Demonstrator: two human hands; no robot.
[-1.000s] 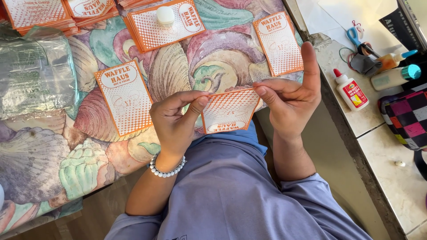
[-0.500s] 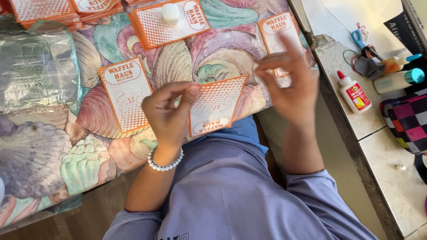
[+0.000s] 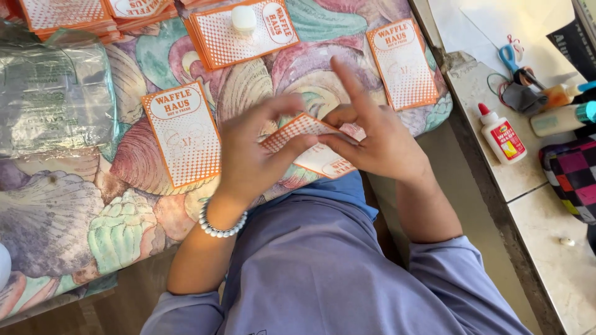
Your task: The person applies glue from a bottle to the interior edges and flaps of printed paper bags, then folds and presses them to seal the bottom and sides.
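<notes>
Head view. Your left hand (image 3: 248, 155) and right hand (image 3: 379, 139) meet over the near edge of the shell-patterned cloth worktop (image 3: 74, 211), both closed on one orange-and-white dotted paper sleeve (image 3: 313, 146). The left thumb and fingers pinch its left end, and the right fingers press along its upper fold, with the index finger raised clear. The sleeve is held just above the cloth, not resting on it.

Progress, judged from the layout: a flat orange-and-white printed card (image 3: 183, 133) lies left of your hands and another flat printed card (image 3: 402, 64) lies to the upper right, while orange stacks (image 3: 68, 15) sit at the far edge. So the piece in hand looks partly folded, and several appear left to do (how many cannot be told).

The sleeve's long axis runs from upper left to lower right, its left end tilted upward. A white glue bottle with a red cap (image 3: 501, 133) stands on the tiled counter, well apart.
</notes>
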